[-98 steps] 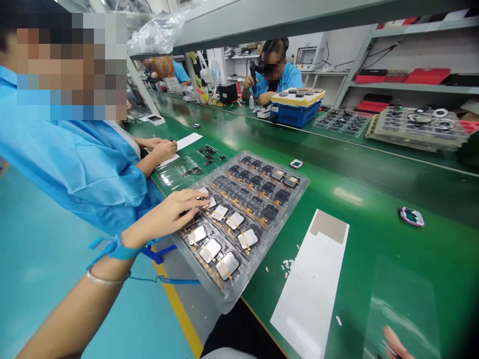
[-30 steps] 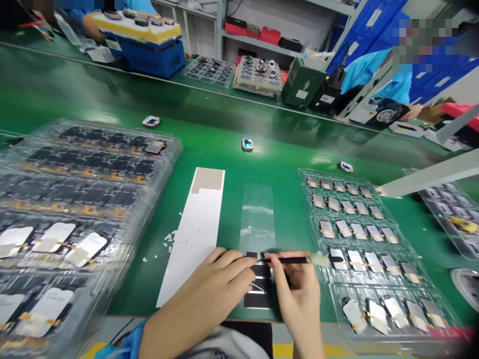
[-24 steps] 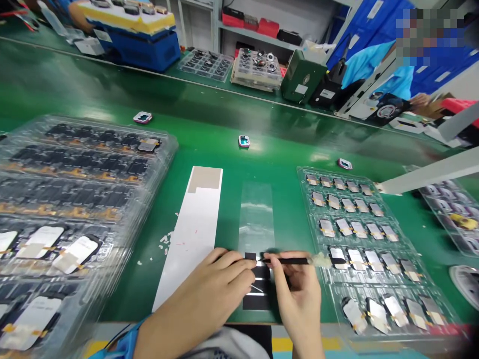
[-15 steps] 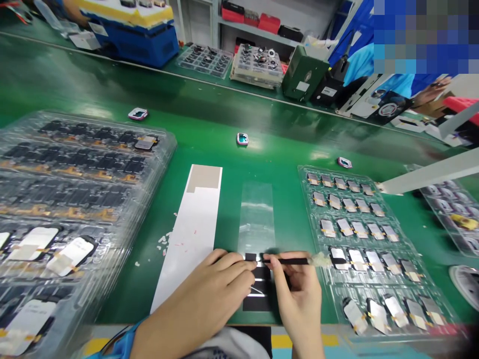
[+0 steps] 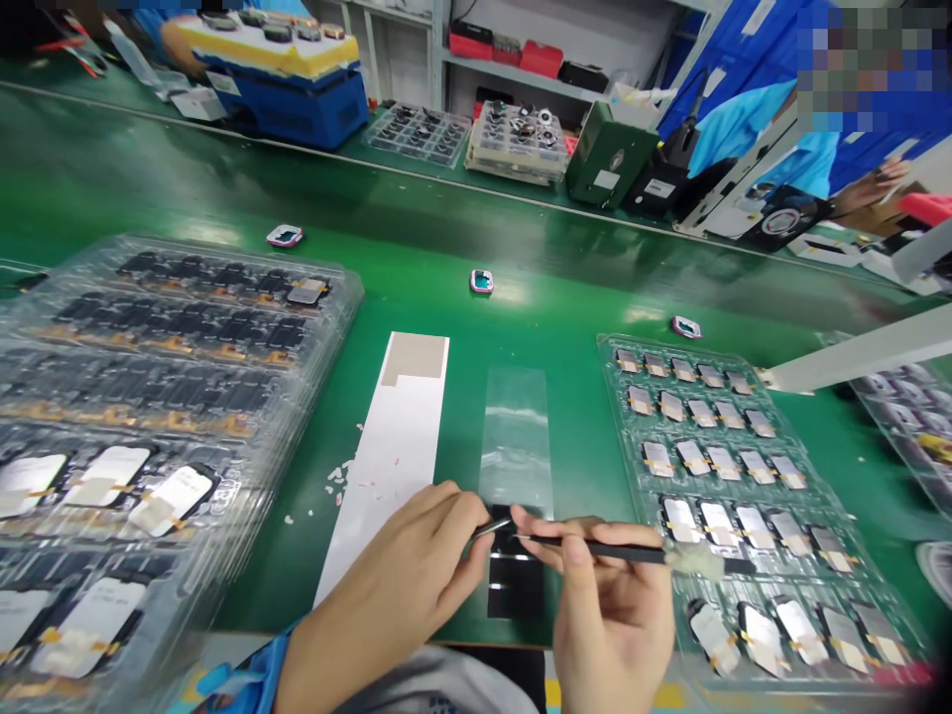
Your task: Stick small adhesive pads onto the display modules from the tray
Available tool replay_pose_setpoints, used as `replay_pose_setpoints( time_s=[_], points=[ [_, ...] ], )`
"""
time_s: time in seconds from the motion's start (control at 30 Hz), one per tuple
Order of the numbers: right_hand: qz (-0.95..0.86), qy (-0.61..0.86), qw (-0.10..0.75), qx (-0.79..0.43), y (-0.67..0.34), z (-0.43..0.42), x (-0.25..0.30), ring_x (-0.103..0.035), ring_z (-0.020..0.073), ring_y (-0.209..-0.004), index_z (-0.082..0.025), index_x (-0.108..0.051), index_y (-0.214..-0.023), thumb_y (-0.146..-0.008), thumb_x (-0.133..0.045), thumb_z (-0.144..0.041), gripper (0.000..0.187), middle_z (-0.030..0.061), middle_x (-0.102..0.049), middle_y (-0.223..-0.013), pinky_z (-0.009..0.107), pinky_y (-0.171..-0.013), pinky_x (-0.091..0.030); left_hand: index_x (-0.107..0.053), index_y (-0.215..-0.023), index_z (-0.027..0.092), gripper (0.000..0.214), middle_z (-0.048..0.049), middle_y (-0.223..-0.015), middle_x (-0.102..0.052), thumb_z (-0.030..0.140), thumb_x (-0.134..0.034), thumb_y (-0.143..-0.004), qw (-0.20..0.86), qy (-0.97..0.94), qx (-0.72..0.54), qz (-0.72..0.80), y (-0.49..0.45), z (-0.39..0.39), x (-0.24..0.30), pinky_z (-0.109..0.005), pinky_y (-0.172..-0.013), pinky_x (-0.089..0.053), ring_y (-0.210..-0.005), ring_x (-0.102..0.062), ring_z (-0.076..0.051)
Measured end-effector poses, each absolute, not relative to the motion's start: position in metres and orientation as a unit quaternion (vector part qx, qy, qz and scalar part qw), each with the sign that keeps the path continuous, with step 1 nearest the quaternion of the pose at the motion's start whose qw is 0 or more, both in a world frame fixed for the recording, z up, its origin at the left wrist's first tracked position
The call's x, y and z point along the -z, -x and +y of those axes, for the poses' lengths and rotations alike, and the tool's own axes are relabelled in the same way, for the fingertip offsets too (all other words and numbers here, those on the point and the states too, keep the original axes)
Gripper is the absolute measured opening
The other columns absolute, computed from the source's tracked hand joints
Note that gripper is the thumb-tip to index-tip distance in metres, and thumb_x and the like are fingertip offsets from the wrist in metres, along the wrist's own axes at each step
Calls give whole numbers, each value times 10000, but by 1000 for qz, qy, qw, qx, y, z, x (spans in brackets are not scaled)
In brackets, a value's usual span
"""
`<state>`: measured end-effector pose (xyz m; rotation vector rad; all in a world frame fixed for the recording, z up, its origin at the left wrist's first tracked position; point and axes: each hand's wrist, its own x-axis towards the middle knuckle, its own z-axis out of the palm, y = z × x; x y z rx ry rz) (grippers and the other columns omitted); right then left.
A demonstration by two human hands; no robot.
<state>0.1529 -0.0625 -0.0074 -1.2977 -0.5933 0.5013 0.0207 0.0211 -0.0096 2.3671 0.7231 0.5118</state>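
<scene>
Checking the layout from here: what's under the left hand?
The lower end of the white sheet runs beneath the left hand, with green mat beside it. Whatever lies directly under the palm is covered.

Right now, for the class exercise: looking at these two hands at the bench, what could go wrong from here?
The metal tweezers in the left hand point close to the black strips, so a slip might scratch or lift them. The black-handled swab in the right hand has its fuzzy tip above the clear tray of parts, so it could brush or snag them. White flakes on the white sheet nearby might stray onto the work.
</scene>
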Motion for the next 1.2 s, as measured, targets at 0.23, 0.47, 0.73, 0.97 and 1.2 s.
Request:
replay_pose_setpoints(
  time_s=[0.23,0.47,0.73,0.97,1.2],
  points=[
    [-329,561,743,-159,-137,-51,4,-754,170,-767,-257,-514,-966,-925,-563,-106,165,-3,-733,-810,324,-686,-663,-553,-1090,235,149,-18,-962,-681,185,-443,-1004,416,-827,-221,307,-23,21,3,-300,-751,-537,-876,-665,-184],
    [-380,496,773,-109,-129,-41,5,-754,156,-826,-205,-508,-1005,-897,-541,8,241,11,-739,-851,325,-743,-659,-445,-1432,214,406,-75,-1065,-676,209,-342,-1040,394,-836,-209,319,-26,19,7,-376,-828,-549,-954,-655,-223],
    [-384,488,775,-114,-128,-39,16,-751,170,-838,-198,-495,-1024,-898,-553,6,247,19,-744,-886,403,-791,-661,-294,-1536,258,484,-80,-1124,-606,265,-326,-1053,399,-837,-219,303,-22,16,12,-387,-933,-516,-1080,-582,-230],
    [-387,507,763,-107,-129,-38,16,-754,173,-813,-201,-487,-1014,-900,-566,-5,240,13,-742,-872,409,-760,-666,-245,-1556,295,502,-74,-1120,-584,271,-307,-1058,414,-828,-220,308,-21,17,14,-412,-929,-511,-1043,-571,-227],
    [-389,506,763,-104,-129,-38,20,-757,196,-844,-203,-484,-1027,-892,-570,-3,256,18,-742,-886,436,-763,-669,-254,-1552,289,496,-71,-1098,-585,271,-309,-1059,409,-830,-216,310,-22,17,13,-408,-900,-518,-1018,-572,-227]
  ],
)
